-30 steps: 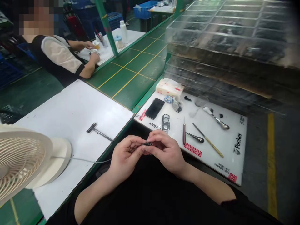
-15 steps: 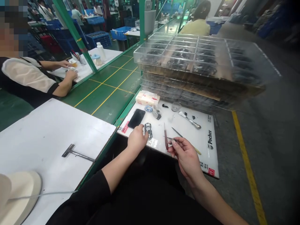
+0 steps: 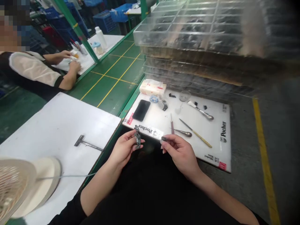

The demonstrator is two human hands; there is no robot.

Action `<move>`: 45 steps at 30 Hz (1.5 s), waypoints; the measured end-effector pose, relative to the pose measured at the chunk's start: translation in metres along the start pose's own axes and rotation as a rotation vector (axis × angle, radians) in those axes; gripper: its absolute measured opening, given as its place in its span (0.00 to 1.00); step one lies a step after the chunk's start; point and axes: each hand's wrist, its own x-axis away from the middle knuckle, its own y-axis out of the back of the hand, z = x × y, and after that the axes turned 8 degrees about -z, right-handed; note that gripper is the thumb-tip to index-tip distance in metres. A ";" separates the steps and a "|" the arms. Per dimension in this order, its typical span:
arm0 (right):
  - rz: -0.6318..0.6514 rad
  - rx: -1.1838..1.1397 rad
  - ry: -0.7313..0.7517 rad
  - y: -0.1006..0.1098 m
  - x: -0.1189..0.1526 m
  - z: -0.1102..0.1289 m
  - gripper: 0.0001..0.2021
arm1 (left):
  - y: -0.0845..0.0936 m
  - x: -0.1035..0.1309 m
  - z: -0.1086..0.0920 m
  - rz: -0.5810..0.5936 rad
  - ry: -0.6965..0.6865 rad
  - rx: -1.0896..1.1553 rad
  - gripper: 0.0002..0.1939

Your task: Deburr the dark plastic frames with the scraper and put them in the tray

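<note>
My left hand (image 3: 120, 149) grips a small grey model car body (image 3: 137, 137) between thumb and fingers, raised in front of the white board's near edge. To its right, my right hand (image 3: 181, 153) pinches a small dark piece (image 3: 163, 138), too small to identify. On the white board (image 3: 154, 120), just beyond my right hand, lie a thin tool with a red handle (image 3: 172, 127), a metal-handled tool (image 3: 184, 132) and a needle file with a yellow handle (image 3: 199, 137). A black phone (image 3: 141, 110) rests near the board's left edge.
Farther back on the board are a tissue pack (image 3: 152, 87), a small clear cup (image 3: 185, 96) and a metal-handled brush (image 3: 201, 111). Stacked clear compartment trays (image 3: 197, 34) rise behind. A T-shaped metal tool (image 3: 89, 143) lies on the left table; a co-worker (image 3: 35, 72) sits beyond.
My left hand has lifted the model car off the board towards me. My right hand has let go of the metal-handled tool and now pinches a small dark piece. The view has tilted down.
</note>
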 end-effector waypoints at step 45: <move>0.519 0.142 0.444 -0.140 0.016 0.045 0.05 | 0.118 0.123 0.066 0.004 -0.306 0.436 0.27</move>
